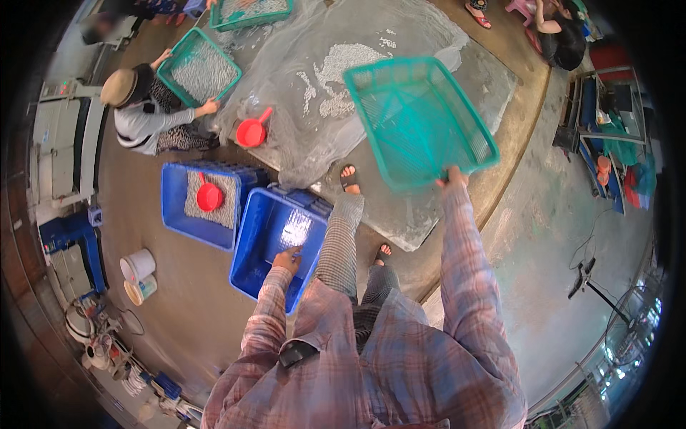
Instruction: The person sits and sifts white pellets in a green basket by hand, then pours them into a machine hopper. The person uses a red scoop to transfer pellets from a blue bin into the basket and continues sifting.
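Observation:
My right hand (451,176) grips the near rim of a large green plastic mesh basket (400,118), its fingers closed on the edge. The basket is tilted and holds nothing that I can see. My left hand (288,259) reaches over a blue plastic tub (255,268), fingers partly spread and holding nothing visible. Beside this tub, to the left, stands another blue tub (171,204) with small pale pieces and a red scoop (209,197) in it.
A grey translucent sheet (279,79) covers the floor ahead, with pale pieces (346,61) scattered on it and a red dipper (251,132). At the left a co-worker in a hat (123,87) holds a green basket (166,70) of pieces. White buckets (138,264) stand lower left; a fan (629,322) lower right.

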`<move>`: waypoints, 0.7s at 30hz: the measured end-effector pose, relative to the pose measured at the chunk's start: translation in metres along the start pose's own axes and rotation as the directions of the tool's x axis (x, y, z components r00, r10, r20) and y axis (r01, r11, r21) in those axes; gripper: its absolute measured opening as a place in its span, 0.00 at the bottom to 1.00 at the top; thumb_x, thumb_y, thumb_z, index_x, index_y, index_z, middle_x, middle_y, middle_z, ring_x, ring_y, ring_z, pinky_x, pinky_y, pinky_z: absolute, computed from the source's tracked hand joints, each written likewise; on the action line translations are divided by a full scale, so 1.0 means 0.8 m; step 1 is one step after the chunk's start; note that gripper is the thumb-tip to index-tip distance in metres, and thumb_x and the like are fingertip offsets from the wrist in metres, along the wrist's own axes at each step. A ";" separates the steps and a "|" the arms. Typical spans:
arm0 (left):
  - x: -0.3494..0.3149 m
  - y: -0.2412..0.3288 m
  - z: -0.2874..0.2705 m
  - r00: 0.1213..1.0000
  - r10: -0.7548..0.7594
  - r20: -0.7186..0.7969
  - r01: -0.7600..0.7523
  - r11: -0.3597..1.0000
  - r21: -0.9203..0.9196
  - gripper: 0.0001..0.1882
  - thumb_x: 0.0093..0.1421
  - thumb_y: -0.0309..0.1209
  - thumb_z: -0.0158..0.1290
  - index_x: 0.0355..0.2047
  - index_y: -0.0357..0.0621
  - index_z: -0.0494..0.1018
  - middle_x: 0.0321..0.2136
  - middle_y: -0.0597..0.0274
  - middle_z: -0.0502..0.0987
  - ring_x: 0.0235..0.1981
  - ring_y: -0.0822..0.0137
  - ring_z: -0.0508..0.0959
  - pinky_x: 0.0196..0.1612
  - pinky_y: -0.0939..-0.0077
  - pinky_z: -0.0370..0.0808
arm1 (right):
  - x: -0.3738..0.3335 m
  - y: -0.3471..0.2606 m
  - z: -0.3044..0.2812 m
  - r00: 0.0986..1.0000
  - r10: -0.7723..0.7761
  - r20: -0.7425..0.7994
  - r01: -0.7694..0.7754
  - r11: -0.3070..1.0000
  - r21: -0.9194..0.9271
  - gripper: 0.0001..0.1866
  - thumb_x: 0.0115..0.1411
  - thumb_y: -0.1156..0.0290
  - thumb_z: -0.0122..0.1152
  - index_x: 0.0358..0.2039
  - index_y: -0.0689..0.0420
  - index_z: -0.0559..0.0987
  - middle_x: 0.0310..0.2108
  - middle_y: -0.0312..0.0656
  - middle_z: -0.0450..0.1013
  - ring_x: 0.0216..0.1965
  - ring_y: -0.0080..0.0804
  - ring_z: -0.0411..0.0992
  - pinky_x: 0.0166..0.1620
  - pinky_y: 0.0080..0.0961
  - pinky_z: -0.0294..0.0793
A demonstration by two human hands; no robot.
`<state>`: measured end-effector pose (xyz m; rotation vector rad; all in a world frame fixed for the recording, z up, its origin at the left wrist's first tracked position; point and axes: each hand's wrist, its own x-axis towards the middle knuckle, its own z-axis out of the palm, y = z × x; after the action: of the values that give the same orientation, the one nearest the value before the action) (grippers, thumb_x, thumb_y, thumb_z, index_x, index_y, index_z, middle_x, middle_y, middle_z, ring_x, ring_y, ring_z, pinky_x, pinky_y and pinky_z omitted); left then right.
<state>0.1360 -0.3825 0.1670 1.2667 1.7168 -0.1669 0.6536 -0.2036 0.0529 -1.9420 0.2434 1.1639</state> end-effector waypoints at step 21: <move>0.307 0.165 0.264 0.995 0.096 0.021 -0.089 0.968 -0.236 0.14 0.53 0.21 0.56 0.41 0.41 0.77 0.36 0.52 0.80 0.33 0.59 0.81 0.36 0.67 0.77 | 0.350 0.055 0.036 0.980 -0.039 0.196 0.164 0.716 -0.678 0.15 0.57 0.70 0.57 0.46 0.55 0.79 0.28 0.40 0.78 0.27 0.29 0.77 0.27 0.29 0.82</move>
<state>0.3690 -0.2851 -0.0753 1.1588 1.5945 0.0696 0.7654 -0.1432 -0.2019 -2.4294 -0.4681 1.4694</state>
